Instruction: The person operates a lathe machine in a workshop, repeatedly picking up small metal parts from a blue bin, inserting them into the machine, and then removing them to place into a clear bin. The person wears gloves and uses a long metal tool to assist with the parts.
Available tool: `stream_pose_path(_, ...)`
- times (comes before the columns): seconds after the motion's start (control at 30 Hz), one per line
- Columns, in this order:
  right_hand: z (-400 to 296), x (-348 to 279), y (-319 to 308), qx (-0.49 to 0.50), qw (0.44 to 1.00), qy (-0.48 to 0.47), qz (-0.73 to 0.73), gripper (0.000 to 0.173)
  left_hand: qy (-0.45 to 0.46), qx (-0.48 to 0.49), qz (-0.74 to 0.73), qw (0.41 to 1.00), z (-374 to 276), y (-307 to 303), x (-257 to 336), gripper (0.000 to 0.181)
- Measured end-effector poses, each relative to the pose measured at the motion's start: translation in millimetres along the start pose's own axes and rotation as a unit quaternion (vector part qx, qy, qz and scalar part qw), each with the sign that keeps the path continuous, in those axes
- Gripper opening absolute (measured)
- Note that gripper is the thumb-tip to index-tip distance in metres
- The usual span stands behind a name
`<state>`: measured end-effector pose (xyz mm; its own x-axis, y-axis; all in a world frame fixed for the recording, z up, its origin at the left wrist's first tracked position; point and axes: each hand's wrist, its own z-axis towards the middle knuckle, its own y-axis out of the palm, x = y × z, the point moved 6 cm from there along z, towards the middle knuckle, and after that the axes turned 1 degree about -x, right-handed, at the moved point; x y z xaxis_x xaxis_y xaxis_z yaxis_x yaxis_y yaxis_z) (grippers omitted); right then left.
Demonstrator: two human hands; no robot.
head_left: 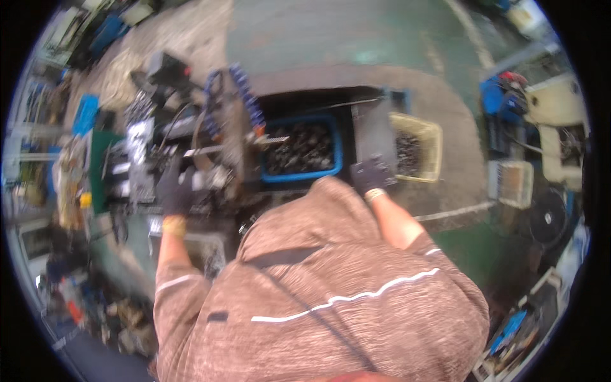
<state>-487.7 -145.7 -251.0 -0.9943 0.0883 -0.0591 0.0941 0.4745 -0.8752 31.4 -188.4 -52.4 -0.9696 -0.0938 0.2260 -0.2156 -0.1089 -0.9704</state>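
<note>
My left hand (175,191), in a dark glove with a yellowish cuff, reaches into the machine (142,167) at the left. Blur hides its fingers, so I cannot tell if they hold anything. My right hand (372,174), gloved the same way, is at the near end of a grey metal panel (374,126). Small light spots show at its fingers, too blurred to name. Just right of that hand stands a cream plastic basket (434,148) with many small metal parts (408,153). Between my hands lies a blue-rimmed bin (338,148) of dark metal pieces (298,150).
Blue segmented coolant hoses (246,93) with an orange nozzle (259,131) rise beside the bin. A grey box-shaped unit (167,67) juts up at the back left. Below my left forearm sits a pale tray (210,243). A round black disc (548,217) stands far right.
</note>
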Motion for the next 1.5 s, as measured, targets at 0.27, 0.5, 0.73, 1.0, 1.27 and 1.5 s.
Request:
stream_pose_path(0.27,15.9,35.3,36.5,0.011,0.967,0.087,0.241,0.051,0.021,-0.022,-0.071,0.997,-5.2,18.5,-4.2,0.034)
stream_pose_path(0.5,16.4,24.3,23.1,0.052,0.964,0.062,0.254,0.047,-0.019,-0.085,0.009,0.996,-7.9,5.8,-7.0,0.039)
stream_pose_path(0.73,11.6,31.3,39.0,0.061,0.947,0.114,0.293,0.041,-0.013,-0.147,0.078,0.986,-10.8,-24.1,51.0,0.053)
stream_pose_path(1.0,2.7,36.3,25.5,0.053,0.938,0.126,0.32,0.041,-0.01,-0.174,0.052,0.983,-4.3,-17.1,48.4,0.061)
stream_pose_path(1.27,4.4,32.4,23.6,0.082,0.936,0.126,0.319,0.038,0.024,-0.08,0.119,0.989,-11.0,-12.6,36.7,0.052)
stream_pose_path(1.5,7.5,34.3,35.5,0.121,0.935,0.119,0.312,0.037,0.033,-0.08,0.122,0.989,-10.8,-11.7,33.9,0.051)
